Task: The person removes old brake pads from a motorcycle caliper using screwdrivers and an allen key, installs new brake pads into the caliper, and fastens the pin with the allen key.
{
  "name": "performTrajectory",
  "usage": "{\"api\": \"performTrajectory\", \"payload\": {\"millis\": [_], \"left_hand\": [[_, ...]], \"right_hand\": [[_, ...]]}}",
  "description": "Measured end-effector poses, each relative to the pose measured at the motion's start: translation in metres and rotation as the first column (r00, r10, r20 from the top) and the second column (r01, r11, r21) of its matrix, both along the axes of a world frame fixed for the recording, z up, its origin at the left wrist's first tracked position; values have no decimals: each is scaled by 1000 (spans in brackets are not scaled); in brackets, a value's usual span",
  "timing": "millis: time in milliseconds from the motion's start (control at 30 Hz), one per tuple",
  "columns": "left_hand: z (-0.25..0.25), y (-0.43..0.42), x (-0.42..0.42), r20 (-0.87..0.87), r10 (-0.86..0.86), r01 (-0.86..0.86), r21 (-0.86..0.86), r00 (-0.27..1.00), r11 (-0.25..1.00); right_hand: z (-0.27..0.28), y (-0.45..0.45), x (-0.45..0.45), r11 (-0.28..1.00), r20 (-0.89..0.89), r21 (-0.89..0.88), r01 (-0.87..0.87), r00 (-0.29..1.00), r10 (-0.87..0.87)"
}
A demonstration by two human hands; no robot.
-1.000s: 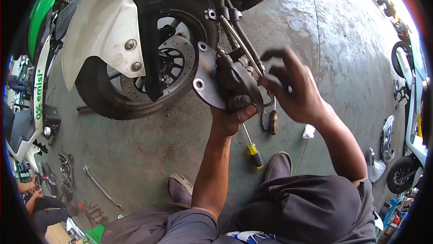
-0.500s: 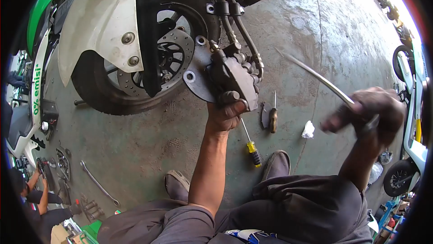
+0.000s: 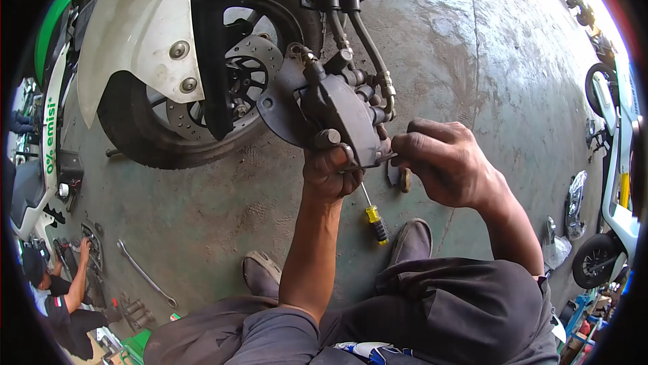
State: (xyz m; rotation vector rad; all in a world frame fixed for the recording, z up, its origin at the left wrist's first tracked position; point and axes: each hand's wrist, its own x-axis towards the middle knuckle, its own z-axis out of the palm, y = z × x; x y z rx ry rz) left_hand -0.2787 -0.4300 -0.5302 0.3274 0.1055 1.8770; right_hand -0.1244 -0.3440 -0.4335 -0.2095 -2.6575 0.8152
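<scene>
My left hand [image 3: 331, 170] is closed around the lower end of a dark brake caliper [image 3: 344, 118], holding it up beside the wheel. Two brake hoses [image 3: 366, 41] run from the caliper up to a bracket. The fingers of my right hand [image 3: 445, 159] pinch a thin metal piece [image 3: 386, 158] at the caliper's lower right corner; most of that piece is hidden. Below the caliper, a screwdriver with a yellow and black handle [image 3: 376, 224] lies on the floor. A brown handle [image 3: 405, 180] shows partly beneath my right hand.
A motorcycle front wheel with a drilled brake disc [image 3: 253, 81] and a white fender [image 3: 145, 34] stands at upper left. A long wrench [image 3: 145, 274] lies on the floor. Another person [image 3: 64, 291] works at lower left. A white scooter [image 3: 617, 196] stands at right.
My right hand has swung left to the caliper's lower corner. The long metal rod it held out is no longer visible as such. The caliper has shifted slightly left.
</scene>
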Motion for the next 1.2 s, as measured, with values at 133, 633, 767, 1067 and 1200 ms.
{"api": "performTrajectory", "payload": {"millis": [133, 633, 767, 1067, 1200], "left_hand": [[2, 1, -3, -14, -32, 32, 15, 999, 999], [-8, 32, -20, -696, 457, -562, 91, 554, 822], [-4, 26, -32, -576, 396, -485, -2, 715, 875], [-21, 33, -21, -328, 280, -310, -39, 902, 950], [-17, 29, -39, 82, -42, 30, 140, 996, 990]], "right_hand": [[8, 13, -1, 943, 63, 297, -151, 988, 138], [14, -37, 21, 658, 422, -646, 388, 899, -117], [33, -37, 30, 973, 455, -207, -99, 871, 185], [50, -3, -49, 982, -50, 75, -173, 983, 177], [30, -5, -65, 996, -285, 59, -61, 956, 75]]}}
